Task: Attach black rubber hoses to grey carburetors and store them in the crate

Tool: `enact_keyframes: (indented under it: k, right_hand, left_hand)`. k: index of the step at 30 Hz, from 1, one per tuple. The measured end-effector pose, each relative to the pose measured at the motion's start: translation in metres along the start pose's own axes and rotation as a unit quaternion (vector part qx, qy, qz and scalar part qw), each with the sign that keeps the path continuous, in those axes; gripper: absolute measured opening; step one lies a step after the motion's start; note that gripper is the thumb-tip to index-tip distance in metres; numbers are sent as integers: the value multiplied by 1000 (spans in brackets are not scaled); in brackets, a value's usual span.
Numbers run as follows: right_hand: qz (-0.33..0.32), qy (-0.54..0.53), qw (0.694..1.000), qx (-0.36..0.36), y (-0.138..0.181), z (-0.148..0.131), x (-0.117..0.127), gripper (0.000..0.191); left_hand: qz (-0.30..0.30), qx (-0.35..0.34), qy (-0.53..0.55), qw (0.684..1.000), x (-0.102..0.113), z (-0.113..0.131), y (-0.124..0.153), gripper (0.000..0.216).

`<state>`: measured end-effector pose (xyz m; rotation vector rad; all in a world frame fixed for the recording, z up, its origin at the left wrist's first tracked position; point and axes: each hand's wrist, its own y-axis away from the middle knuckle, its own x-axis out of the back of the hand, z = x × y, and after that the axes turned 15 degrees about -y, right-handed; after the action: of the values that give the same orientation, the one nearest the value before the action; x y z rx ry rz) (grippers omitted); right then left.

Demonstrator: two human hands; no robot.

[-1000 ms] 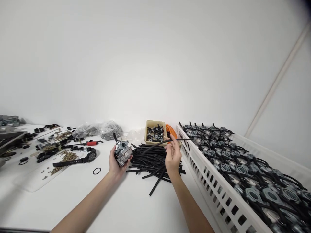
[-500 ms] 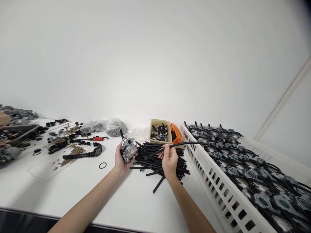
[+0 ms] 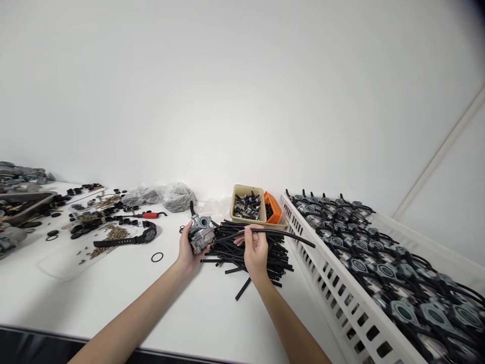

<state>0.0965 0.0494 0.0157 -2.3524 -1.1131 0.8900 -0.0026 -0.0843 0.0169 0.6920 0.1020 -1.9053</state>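
My left hand (image 3: 187, 251) is closed around a silver carburetor (image 3: 202, 236), held above the table with its round flanged opening toward me and a short black tube sticking up from its top. Between the thumb and fingers of my right hand (image 3: 255, 250) is a black rubber hose (image 3: 282, 232). The hose's left end reaches the carburetor's lower right side; whether it is seated on a fitting I cannot tell. Below both hands lies a loose pile of cut black hoses (image 3: 231, 257) on the white table.
To the right, a white slotted crate (image 3: 333, 275) holds rows of carburetors. A cream bin (image 3: 234, 202) and an orange basket (image 3: 278, 206) of small parts stand behind the hoses. Leftward lie a watch (image 3: 125, 240), a black ring (image 3: 157, 257), a red-handled tool (image 3: 150, 215) and brass pieces (image 3: 115, 233).
My right hand has moved left toward the carburetor with the hose, whose free right end now droops lower. My left hand still holds the carburetor. The view has shifted slightly.
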Motion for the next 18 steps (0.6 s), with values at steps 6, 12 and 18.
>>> enact_keyframes:
  k: [6,12,18]
  right_hand:
    - [-137,47,986,-85,5,11,-2,16]
    - [-148,20,983,-104,4,19,-4,10]
    - [-139,-16,982,-126,6,25,-5,24]
  left_hand:
    - [13,-16,-8,1000,1,-2,-2,33]
    - [10,-37,-20,999,0,-3,-1,27]
    - [-5,-63,-34,997,-2,-6,3,23]
